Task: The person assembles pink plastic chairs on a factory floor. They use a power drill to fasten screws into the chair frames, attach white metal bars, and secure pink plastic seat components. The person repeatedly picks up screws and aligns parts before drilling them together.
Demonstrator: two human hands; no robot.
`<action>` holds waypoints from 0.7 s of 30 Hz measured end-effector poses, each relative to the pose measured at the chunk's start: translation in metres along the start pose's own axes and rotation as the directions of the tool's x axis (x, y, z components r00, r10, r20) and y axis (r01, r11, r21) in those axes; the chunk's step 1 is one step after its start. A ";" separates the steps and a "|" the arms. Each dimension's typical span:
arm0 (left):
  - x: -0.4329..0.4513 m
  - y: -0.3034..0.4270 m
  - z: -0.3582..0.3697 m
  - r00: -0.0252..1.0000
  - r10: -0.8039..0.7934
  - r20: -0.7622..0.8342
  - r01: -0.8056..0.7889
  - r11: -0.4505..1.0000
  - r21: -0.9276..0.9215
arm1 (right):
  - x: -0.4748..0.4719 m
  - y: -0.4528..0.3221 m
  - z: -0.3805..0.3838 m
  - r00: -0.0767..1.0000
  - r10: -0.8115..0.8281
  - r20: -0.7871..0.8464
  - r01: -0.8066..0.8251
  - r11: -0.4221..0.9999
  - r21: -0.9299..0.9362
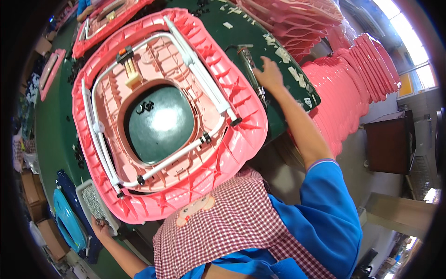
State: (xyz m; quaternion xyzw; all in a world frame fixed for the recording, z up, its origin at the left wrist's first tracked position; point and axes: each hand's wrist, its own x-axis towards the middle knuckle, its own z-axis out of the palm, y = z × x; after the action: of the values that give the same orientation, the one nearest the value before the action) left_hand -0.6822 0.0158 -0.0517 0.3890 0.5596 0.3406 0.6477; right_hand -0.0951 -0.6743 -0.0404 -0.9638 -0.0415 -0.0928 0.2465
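Observation:
A large pink plastic frame [244,139] lies underside up before me, with a folded white tubular metal frame [163,160] set inside it. Black clips and an orange-and-black catch [124,54] sit on the white tubes. My left hand [100,226] is at the near end of a white tray [111,223] of small metal screws [91,202]; its fingertips reach in among them, and whether they pinch any cannot be told. Beside a metal power screwdriver [249,66] on the green table, my right hand [270,75] has its fingers spread, its thumb side close to the tool.
Stacked pink plastic parts [334,94] stand right of the green table [48,139]. Pale scraps [282,55] lie along the table's right edge. A blue plastic part [68,219] is left of the tray. Another person's arm [85,13] shows at the top left, behind another pink frame [82,45].

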 end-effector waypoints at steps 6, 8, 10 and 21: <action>0.009 0.011 -0.034 0.980 0.044 0.192 0.016 0.954 -0.298 | -0.007 -0.019 0.036 0.999 -0.025 0.046 0.031 0.990 -0.141; 0.011 0.014 -0.061 0.990 -0.030 0.138 0.096 0.862 -0.498 | -0.008 -0.027 0.043 0.991 0.019 0.136 -0.002 0.992 -0.125; 0.008 0.012 -0.017 0.983 -0.132 0.131 0.183 0.811 -0.556 | -0.004 0.000 0.020 0.997 0.050 0.053 -0.048 0.998 -0.039; -0.003 0.100 0.035 0.677 0.248 0.693 -0.151 0.968 -0.199 | -0.013 -0.028 -0.189 0.186 0.001 -0.983 0.513 0.853 0.098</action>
State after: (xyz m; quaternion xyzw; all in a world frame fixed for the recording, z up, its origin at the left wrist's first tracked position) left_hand -0.6489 0.0559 0.0410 0.5074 0.1967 0.2665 0.7955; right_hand -0.1416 -0.7412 0.1328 -0.5983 -0.0655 -0.6947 0.3939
